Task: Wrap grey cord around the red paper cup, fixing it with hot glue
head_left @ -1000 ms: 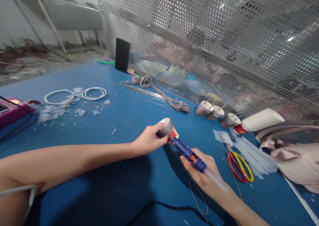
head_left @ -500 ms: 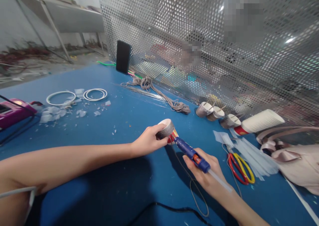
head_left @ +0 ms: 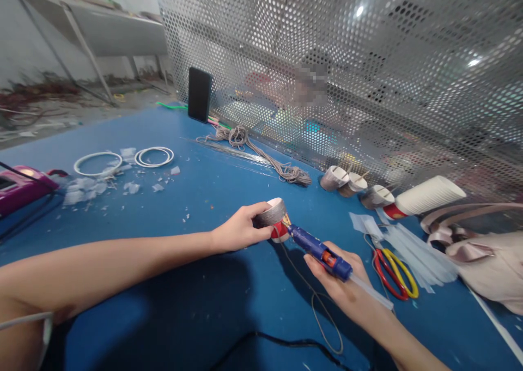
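My left hand grips a paper cup by its side. Grey cord wraps the cup's upper part, and red shows lower down. From the cup a loose length of cord trails over the blue table toward me. Closed around a blue hot glue gun is my right hand. The gun's nozzle points at the cup's right side, at or very close to the edge of the cord wrapping. A clear glue stick sticks out of its back end.
Red and yellow scissors lie beside pale strips on the right. Behind them are a stack of paper cups and several wrapped cups. A cord bundle, phone and perforated metal panel stand farther back. White rings lie left.
The glue gun has shifted slightly right and down with my right hand. The cup has turned or tilted a little, showing more of its red lower part.
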Demonstrator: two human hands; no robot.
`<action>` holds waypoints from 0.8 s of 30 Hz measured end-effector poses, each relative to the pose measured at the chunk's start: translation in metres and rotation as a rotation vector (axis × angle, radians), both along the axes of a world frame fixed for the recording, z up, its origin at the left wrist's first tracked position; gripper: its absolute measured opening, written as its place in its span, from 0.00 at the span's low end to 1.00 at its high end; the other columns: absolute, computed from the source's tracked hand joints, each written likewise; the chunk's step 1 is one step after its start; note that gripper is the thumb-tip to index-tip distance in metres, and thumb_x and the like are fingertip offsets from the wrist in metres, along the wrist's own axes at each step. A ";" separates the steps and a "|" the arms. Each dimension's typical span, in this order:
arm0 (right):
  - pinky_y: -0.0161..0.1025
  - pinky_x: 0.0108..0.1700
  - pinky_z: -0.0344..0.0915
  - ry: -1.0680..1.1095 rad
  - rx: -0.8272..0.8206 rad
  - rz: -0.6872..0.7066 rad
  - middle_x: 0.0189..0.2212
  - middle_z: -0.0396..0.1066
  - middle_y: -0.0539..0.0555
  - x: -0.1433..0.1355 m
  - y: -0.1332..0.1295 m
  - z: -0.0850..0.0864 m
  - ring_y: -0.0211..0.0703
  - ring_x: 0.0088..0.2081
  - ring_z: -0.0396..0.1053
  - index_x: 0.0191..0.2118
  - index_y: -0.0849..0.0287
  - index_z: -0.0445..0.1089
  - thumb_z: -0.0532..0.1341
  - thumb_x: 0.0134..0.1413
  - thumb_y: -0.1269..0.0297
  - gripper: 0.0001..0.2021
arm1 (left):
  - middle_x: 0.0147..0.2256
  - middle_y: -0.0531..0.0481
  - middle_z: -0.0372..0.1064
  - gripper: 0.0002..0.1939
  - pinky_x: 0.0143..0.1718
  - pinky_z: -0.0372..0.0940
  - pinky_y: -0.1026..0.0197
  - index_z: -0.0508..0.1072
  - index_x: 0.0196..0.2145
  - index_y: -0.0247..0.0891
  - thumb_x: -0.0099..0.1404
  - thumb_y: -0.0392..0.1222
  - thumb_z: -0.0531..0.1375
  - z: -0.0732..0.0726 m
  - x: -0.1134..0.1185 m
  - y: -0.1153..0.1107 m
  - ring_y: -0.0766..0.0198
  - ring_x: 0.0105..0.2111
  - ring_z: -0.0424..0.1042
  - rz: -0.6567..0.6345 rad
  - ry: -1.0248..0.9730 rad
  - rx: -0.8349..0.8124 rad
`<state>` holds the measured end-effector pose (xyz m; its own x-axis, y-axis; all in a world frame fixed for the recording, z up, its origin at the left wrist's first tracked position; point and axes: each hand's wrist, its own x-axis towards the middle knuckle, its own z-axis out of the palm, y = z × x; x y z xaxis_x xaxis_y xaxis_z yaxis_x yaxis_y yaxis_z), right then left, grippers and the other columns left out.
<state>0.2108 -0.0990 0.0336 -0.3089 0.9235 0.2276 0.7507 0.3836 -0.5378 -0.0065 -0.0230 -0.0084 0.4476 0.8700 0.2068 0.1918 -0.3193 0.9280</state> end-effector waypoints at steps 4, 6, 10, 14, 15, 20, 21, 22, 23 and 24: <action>0.34 0.26 0.63 0.015 0.002 0.007 0.19 0.68 0.48 0.002 -0.002 0.000 0.37 0.20 0.66 0.25 0.56 0.65 0.55 0.57 0.57 0.12 | 0.28 0.53 0.66 0.09 0.31 0.62 0.66 0.70 0.33 0.34 0.53 0.37 0.56 0.002 0.000 0.000 0.67 0.28 0.65 -0.024 -0.031 -0.032; 0.34 0.26 0.63 0.024 -0.004 -0.003 0.18 0.67 0.48 0.002 -0.003 -0.001 0.37 0.19 0.65 0.26 0.55 0.65 0.55 0.57 0.57 0.12 | 0.28 0.53 0.66 0.09 0.30 0.62 0.66 0.70 0.33 0.34 0.53 0.37 0.57 0.003 0.000 0.000 0.67 0.28 0.64 -0.031 -0.033 -0.042; 0.35 0.25 0.63 0.008 -0.003 0.013 0.18 0.68 0.49 0.000 -0.002 0.000 0.38 0.19 0.66 0.26 0.56 0.67 0.54 0.57 0.55 0.13 | 0.29 0.53 0.66 0.09 0.31 0.62 0.66 0.70 0.33 0.34 0.53 0.38 0.57 0.003 0.000 0.001 0.67 0.29 0.65 -0.050 -0.046 -0.053; 0.35 0.26 0.64 -0.013 0.038 -0.004 0.19 0.70 0.50 0.000 -0.001 0.002 0.39 0.20 0.67 0.25 0.56 0.67 0.54 0.57 0.54 0.15 | 0.28 0.54 0.65 0.09 0.31 0.61 0.66 0.69 0.33 0.34 0.53 0.37 0.57 0.003 -0.001 0.001 0.67 0.28 0.64 -0.049 -0.037 -0.062; 0.35 0.26 0.65 -0.013 0.045 -0.014 0.19 0.70 0.50 0.000 -0.001 0.003 0.39 0.20 0.67 0.24 0.56 0.67 0.54 0.57 0.55 0.15 | 0.28 0.54 0.65 0.09 0.31 0.61 0.66 0.69 0.33 0.33 0.52 0.37 0.57 0.003 -0.001 0.001 0.67 0.28 0.64 -0.051 -0.036 -0.064; 0.34 0.27 0.65 -0.024 0.028 -0.020 0.20 0.71 0.49 -0.001 -0.005 0.004 0.38 0.21 0.68 0.26 0.56 0.67 0.54 0.58 0.57 0.13 | 0.29 0.54 0.65 0.09 0.32 0.61 0.65 0.69 0.33 0.33 0.53 0.39 0.57 0.004 -0.002 0.001 0.67 0.29 0.64 -0.063 -0.030 -0.065; 0.34 0.26 0.65 -0.028 0.033 -0.019 0.20 0.71 0.49 -0.002 -0.006 0.004 0.38 0.20 0.68 0.26 0.56 0.67 0.54 0.58 0.57 0.13 | 0.29 0.53 0.65 0.09 0.32 0.61 0.65 0.69 0.34 0.33 0.53 0.39 0.57 0.004 -0.002 0.001 0.67 0.29 0.64 -0.066 -0.031 -0.065; 0.34 0.26 0.64 -0.028 0.042 -0.019 0.20 0.70 0.49 -0.001 -0.006 0.003 0.38 0.20 0.68 0.25 0.56 0.67 0.54 0.58 0.57 0.13 | 0.29 0.53 0.65 0.09 0.32 0.61 0.65 0.69 0.34 0.33 0.53 0.39 0.57 0.003 -0.003 0.001 0.67 0.29 0.64 -0.070 -0.035 -0.065; 0.34 0.27 0.65 -0.024 0.052 -0.023 0.19 0.70 0.49 -0.001 -0.006 0.003 0.38 0.20 0.68 0.25 0.56 0.66 0.54 0.58 0.57 0.13 | 0.29 0.53 0.65 0.09 0.32 0.62 0.65 0.69 0.34 0.33 0.53 0.39 0.57 0.002 -0.003 0.001 0.67 0.29 0.64 -0.075 -0.039 -0.066; 0.34 0.27 0.65 -0.018 0.057 -0.029 0.19 0.69 0.48 0.000 -0.005 0.003 0.38 0.20 0.67 0.25 0.56 0.66 0.55 0.58 0.57 0.13 | 0.29 0.53 0.65 0.09 0.32 0.62 0.65 0.69 0.34 0.33 0.53 0.39 0.57 0.002 -0.003 0.001 0.67 0.29 0.64 -0.077 -0.043 -0.066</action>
<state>0.2107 -0.1044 0.0365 -0.2863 0.9179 0.2749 0.7712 0.3910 -0.5024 -0.0095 -0.0217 -0.0064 0.5052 0.8459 0.1710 0.1288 -0.2698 0.9543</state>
